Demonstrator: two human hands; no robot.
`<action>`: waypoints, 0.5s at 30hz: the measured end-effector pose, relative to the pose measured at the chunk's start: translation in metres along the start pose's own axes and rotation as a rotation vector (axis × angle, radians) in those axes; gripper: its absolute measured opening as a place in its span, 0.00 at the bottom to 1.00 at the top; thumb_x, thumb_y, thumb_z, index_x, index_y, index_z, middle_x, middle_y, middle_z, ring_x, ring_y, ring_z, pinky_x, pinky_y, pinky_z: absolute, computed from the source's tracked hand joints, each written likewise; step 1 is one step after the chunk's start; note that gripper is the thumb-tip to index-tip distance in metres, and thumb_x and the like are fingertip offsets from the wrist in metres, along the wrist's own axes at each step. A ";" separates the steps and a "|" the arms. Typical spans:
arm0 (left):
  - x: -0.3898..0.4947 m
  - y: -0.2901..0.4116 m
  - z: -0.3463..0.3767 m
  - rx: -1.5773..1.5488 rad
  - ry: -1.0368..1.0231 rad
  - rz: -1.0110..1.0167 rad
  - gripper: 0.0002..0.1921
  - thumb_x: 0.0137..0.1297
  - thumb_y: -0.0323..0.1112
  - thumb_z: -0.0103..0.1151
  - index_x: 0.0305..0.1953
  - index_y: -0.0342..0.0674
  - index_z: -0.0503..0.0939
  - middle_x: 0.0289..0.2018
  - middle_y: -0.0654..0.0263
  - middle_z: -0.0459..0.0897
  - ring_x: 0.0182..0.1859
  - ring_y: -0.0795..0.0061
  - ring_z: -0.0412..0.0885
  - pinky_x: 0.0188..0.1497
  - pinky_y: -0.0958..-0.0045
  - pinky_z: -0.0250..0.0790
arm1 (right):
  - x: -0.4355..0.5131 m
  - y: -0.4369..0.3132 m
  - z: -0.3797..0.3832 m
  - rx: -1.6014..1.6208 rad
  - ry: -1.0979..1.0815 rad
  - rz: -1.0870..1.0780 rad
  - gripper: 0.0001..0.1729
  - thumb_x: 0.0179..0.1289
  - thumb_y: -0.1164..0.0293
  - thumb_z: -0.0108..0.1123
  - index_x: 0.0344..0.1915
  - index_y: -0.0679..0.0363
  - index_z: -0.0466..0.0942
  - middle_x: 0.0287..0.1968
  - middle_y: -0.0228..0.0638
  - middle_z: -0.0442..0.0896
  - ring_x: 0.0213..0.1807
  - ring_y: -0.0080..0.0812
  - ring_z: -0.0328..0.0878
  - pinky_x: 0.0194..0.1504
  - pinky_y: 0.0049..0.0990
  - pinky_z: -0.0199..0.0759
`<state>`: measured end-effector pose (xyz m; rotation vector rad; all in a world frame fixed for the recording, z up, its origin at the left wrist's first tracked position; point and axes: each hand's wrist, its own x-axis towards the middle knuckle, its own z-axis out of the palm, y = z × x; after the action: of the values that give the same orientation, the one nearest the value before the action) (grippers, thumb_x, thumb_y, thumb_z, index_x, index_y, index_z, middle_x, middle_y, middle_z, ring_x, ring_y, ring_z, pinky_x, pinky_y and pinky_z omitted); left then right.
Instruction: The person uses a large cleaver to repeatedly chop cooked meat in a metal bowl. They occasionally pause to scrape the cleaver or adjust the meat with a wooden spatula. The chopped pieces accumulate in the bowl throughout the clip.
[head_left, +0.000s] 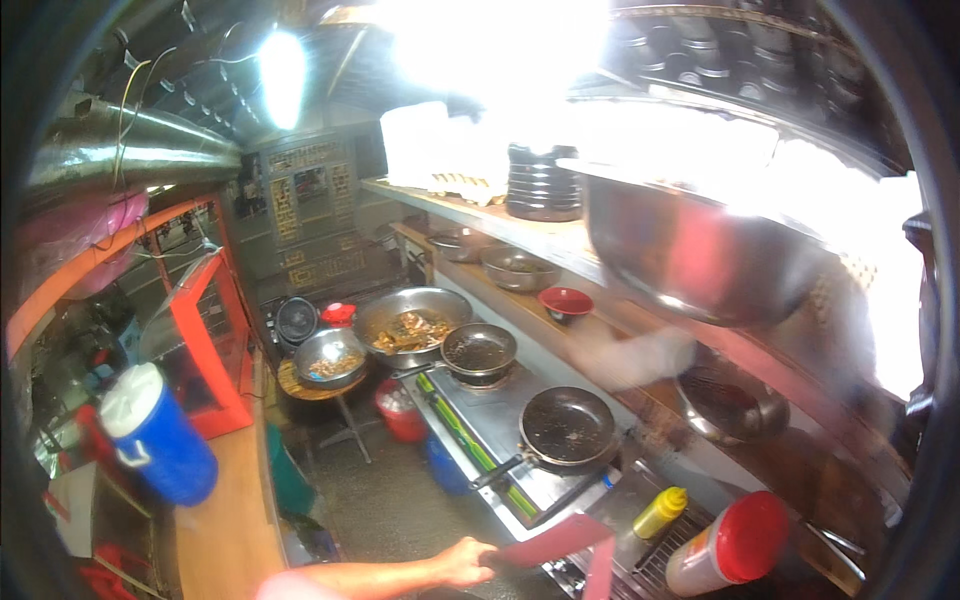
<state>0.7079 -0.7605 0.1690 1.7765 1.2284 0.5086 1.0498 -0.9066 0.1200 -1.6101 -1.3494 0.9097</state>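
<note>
My left hand (469, 562) reaches in from the bottom and is closed around the dark handle of a flat, reddish cleaver-like tool (555, 541) at the edge of the metal cooktop (480, 405). Just above that tool sits a black frying pan (568, 425), its handle towards the hand. A second frying pan (480, 349) stands farther back. To the tool's right are a yellow squeeze bottle (660, 512) and a clear jar with a red lid (750, 536). My right hand cannot be made out in view. A pale shape (637, 356) above the cooktop is too blurred to name.
A wide steel bowl of food (412, 296) and a smaller steel bowl (330, 358) stand beyond the cooktop. A large steel pot (697, 247) overhangs the upper shelf at right. A blue drink cooler (161, 442) stands on the left wooden counter (225, 517), near a red-framed case (210, 345).
</note>
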 end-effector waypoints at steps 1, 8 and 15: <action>-0.001 0.001 -0.007 0.023 -0.008 0.084 0.20 0.56 0.34 0.63 0.50 0.34 0.84 0.37 0.46 0.89 0.39 0.54 0.90 0.43 0.57 0.82 | 0.009 0.002 0.024 -0.091 -0.043 -0.032 0.11 0.81 0.66 0.50 0.43 0.61 0.75 0.32 0.40 0.78 0.28 0.34 0.74 0.32 0.33 0.71; 0.001 -0.090 -0.090 -0.054 0.231 0.414 0.09 0.55 0.31 0.64 0.37 0.36 0.82 0.27 0.52 0.84 0.28 0.58 0.83 0.33 0.60 0.76 | 0.091 -0.031 0.146 -0.362 -0.236 -0.477 0.04 0.66 0.76 0.61 0.39 0.63 0.75 0.32 0.50 0.76 0.31 0.54 0.76 0.31 0.46 0.69; -0.093 -0.298 -0.202 0.223 0.342 -0.045 0.18 0.52 0.36 0.67 0.44 0.34 0.87 0.39 0.45 0.90 0.44 0.47 0.90 0.50 0.54 0.83 | 0.155 -0.100 0.288 -0.116 -0.198 -0.120 0.27 0.83 0.56 0.46 0.49 0.67 0.84 0.34 0.50 0.87 0.35 0.49 0.85 0.40 0.45 0.76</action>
<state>0.3620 -0.7225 0.0373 1.8941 1.6102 0.6929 0.7751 -0.7047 0.0943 -1.5370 -1.6450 0.9528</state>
